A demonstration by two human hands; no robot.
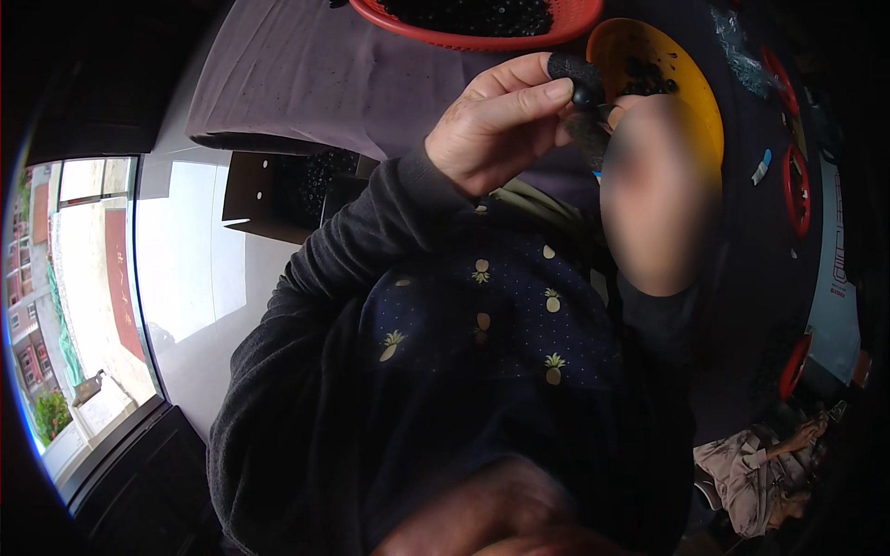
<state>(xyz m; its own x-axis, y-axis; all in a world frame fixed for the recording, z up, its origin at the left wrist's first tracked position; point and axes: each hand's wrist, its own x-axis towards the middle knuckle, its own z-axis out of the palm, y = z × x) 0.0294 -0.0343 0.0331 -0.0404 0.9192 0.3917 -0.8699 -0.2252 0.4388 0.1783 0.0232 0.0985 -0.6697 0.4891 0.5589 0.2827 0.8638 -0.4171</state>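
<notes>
My left hand (pixel 501 120) is raised in front of my chest, its dark sleeve running up from the lower left. Its thumb and forefinger, which wears a black fingertip cover, pinch a small black piece (pixel 586 93). My right hand (pixel 649 195) is a blurred patch just to the right of it, touching or very near the black piece; its fingers cannot be made out. Both hands hover over the near edge of a yellow bowl (pixel 695 102) that holds several small black pieces.
A red basket (pixel 575 23) full of black pieces stands at the top on a grey-purple cloth (pixel 306 83). Small red dishes (pixel 795 185) lie on the dark table to the right. A cardboard box (pixel 260 195) sits below the table. Another person (pixel 760 463) is at the lower right.
</notes>
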